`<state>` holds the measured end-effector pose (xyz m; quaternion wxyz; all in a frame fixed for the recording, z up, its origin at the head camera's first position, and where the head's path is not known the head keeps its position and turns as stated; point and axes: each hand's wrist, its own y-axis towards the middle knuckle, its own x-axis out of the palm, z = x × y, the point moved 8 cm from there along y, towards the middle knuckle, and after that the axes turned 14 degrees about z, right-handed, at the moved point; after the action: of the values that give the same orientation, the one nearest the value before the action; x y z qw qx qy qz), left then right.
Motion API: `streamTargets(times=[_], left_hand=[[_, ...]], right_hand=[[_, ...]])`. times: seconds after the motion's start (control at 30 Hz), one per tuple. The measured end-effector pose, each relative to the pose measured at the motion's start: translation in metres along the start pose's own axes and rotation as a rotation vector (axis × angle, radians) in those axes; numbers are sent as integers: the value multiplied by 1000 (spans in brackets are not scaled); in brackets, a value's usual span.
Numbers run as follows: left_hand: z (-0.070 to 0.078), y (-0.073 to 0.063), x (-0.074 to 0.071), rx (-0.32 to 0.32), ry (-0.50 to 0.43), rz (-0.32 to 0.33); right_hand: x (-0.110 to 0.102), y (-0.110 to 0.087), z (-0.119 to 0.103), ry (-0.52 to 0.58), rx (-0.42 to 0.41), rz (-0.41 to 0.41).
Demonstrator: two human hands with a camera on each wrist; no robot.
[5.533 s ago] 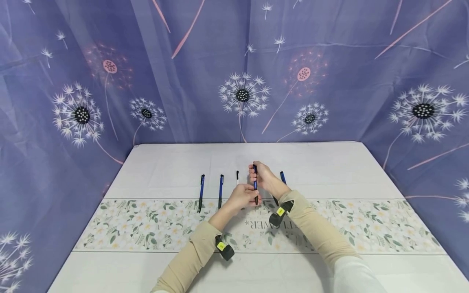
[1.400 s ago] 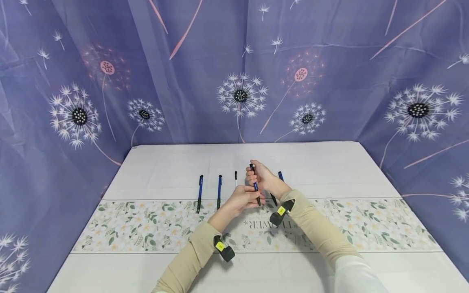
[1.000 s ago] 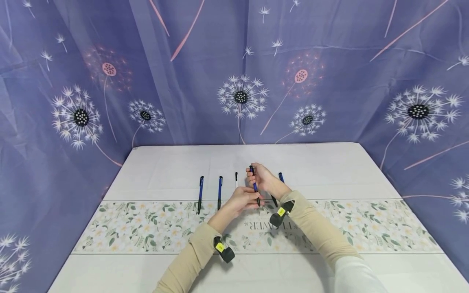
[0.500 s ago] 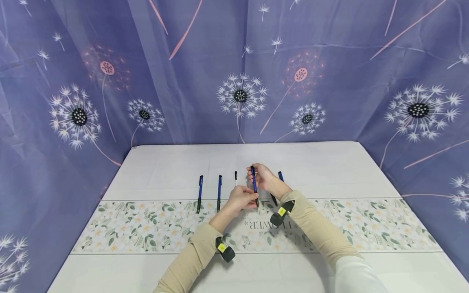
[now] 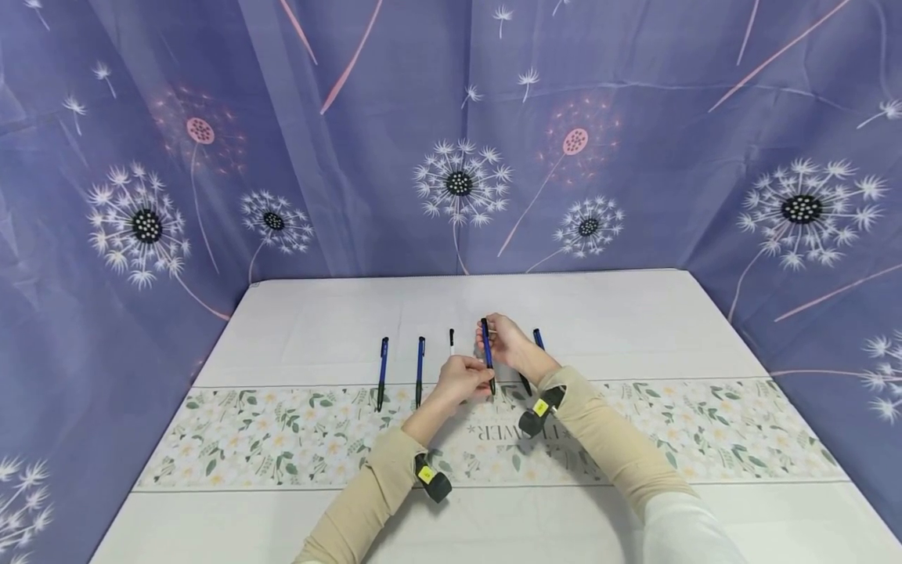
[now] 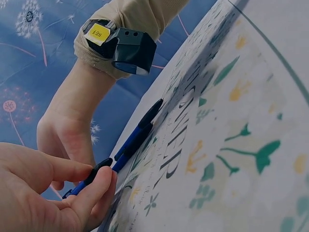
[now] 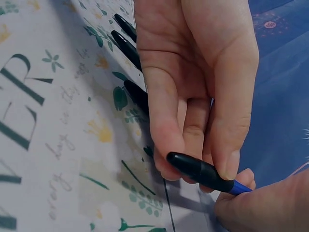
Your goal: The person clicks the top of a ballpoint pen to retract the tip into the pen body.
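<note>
A blue pen with a black grip and black top (image 5: 488, 352) is held between both hands above the table. My left hand (image 5: 461, 380) pinches its black lower grip between thumb and fingers; the left wrist view shows this pinch on the pen (image 6: 89, 179) closely. At the upper end, my right hand (image 5: 510, 341) holds the barrel, its fingers partly behind the pen. In the right wrist view the pen's dark tip (image 7: 186, 164) juts past the left fingers (image 7: 164, 111), while the right thumb (image 7: 270, 208) lies by the blue barrel.
Left of the hands lie two blue pens, the outer one (image 5: 382, 374) and the inner one (image 5: 420, 372). A white pen with a black top (image 5: 452, 339) is partly hidden by the left hand. Another blue pen (image 5: 538, 338) lies behind the right wrist. A floral strip (image 5: 282, 439) crosses the white table.
The right thumb has come down slightly from the pen's top and the right fingers have loosened round the barrel. The pen's lower end has swung a little left. The lying pens stay put.
</note>
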<state>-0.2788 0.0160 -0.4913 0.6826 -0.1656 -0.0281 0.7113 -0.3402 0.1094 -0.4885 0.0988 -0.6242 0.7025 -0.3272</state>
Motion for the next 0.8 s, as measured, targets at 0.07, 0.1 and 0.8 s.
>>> streamTargets(times=[0.07,0.1,0.8], left_hand=[[0,0,0,-8,-1,-1],[0,0,0,-12,-1,-2],[-6,5,3,-36,30,-2]], right_hand=[[-1,0,0,-7,-10,8],[-1,-1,0,-14,-16,13],[-7,-1,-6,-156,-154,149]])
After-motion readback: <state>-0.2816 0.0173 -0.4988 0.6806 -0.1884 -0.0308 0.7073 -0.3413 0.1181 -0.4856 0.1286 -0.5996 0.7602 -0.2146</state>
